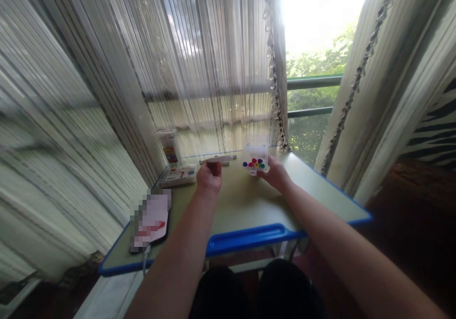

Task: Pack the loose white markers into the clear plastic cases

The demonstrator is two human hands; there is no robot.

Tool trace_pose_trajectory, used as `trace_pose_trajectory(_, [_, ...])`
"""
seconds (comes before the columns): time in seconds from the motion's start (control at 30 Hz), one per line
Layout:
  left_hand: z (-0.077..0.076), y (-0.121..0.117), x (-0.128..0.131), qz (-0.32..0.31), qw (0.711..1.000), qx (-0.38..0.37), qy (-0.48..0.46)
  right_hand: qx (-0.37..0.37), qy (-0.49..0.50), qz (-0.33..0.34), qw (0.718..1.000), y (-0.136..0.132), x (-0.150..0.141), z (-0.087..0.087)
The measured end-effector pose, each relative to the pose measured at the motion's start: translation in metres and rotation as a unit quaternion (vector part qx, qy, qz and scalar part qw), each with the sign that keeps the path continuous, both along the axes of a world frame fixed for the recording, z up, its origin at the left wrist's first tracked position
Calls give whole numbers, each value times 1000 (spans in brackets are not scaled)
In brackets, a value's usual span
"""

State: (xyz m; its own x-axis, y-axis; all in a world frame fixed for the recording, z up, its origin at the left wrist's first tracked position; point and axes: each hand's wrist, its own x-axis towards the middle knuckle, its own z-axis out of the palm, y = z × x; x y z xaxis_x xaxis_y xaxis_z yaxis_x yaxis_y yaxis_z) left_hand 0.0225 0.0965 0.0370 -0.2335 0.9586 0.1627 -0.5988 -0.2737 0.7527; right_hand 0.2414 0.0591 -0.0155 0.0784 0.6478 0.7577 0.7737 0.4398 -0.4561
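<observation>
My left hand [209,175] is closed around a white marker pen [221,158] that lies level above the far part of the desk. My right hand [273,173] grips a clear plastic pack of markers [255,157] with coloured caps showing at its lower end, held upright. Both hands are raised a little above the pale green desk top [249,200] with blue edging. Only a short gap separates the pen from the pack.
A flat box of colours [178,174] and a small upright carton [168,148] sit at the desk's far left. A dark tablet-like thing with a blurred paper [151,221] lies at the near left corner. Striped curtains and a window stand behind.
</observation>
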Motion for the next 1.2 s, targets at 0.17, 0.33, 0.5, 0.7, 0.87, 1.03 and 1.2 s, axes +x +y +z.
trace_pose_trajectory(0.17, [17, -21, 6, 28, 996, -61, -51, -10, 0, 0, 1000, -1, -1, 0])
trace_pose_trajectory(0.33, [22, -32, 9, 111, 994, -1, -23, -10, 6, 2, 1000, -2, -3, 1])
trace_pose_trajectory(0.5, [22, -36, 12, 126, 990, 56, 25, -4, 7, 6, 1000, -4, -4, 3])
trace_pose_trajectory(0.7, [21, -43, 14, 177, 974, 116, 78, -1, 11, 12, 1000, -3, -5, 2])
trace_pose_trajectory(0.87, [9, -50, 17, 228, 917, 240, 223, 3, 2, 12, 1000, -5, -5, 3])
trace_pose_trajectory(1.03, [-6, -55, 17, 249, 799, 336, 432, 6, 0, 13, 1000, -5, -6, 4])
trace_pose_trajectory(1.2, [-9, -53, 21, 232, 669, 426, 563, 9, 4, 22, 1000, -4, -6, 3])
